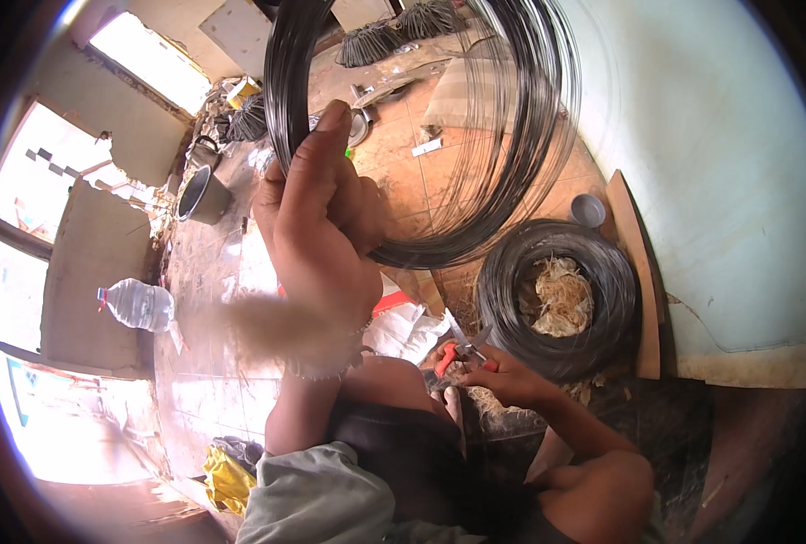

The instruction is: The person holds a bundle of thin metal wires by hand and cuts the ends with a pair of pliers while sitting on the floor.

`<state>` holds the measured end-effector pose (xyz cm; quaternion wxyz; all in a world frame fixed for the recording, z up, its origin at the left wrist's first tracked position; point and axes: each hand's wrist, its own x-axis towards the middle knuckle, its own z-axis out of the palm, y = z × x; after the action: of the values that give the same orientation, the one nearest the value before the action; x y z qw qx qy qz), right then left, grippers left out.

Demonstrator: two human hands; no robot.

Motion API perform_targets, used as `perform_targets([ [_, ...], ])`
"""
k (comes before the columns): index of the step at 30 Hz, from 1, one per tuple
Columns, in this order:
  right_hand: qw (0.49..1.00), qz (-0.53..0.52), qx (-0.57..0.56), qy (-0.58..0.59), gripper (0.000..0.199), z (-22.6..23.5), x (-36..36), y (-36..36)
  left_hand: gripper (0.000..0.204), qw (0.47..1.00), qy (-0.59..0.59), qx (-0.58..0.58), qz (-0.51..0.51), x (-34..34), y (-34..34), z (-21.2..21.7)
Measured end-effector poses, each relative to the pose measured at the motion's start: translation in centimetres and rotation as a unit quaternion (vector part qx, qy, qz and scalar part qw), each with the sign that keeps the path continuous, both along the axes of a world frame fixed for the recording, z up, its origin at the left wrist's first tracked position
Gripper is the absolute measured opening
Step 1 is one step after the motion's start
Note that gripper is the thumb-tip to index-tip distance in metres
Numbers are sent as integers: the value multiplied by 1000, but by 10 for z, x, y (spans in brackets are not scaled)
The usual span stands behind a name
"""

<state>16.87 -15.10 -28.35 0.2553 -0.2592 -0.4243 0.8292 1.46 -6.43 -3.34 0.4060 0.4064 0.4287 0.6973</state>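
My left hand (317, 222) is raised in front of me and grips a large hoop of thin black wire (530, 136) at its left side, holding the loops up off the floor. Lower down, my right hand (503, 374) is closed on a pair of red-handled pliers (457, 352), whose jaws point toward the wire. A thick coil of the same black wire (557, 295) lies flat on the floor just right of the pliers, with pale straw-like fibre in its middle.
A clear plastic water bottle (138, 305) lies on the tiled floor at left. A dark metal pot (201, 195) stands further back. More dark wire bundles (371, 41) lie at the far end. A wooden plank (639, 272) leans by the pale wall.
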Motion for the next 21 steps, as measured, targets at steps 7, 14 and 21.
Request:
perform_targets([
  [7, 997, 18, 18, -72, 43, 51, -7, 21, 34, 999, 21, 11, -34, -7, -4, 3],
  [14, 983, 114, 145, -28, 36, -10, -12, 13, 20, 998, -44, 22, -35, 3, -4, 9],
  [21, 995, -6, 89, -46, 36, 38, -46, 29, 23, 1000, -1, 0, -10, 9, -5, 14],
])
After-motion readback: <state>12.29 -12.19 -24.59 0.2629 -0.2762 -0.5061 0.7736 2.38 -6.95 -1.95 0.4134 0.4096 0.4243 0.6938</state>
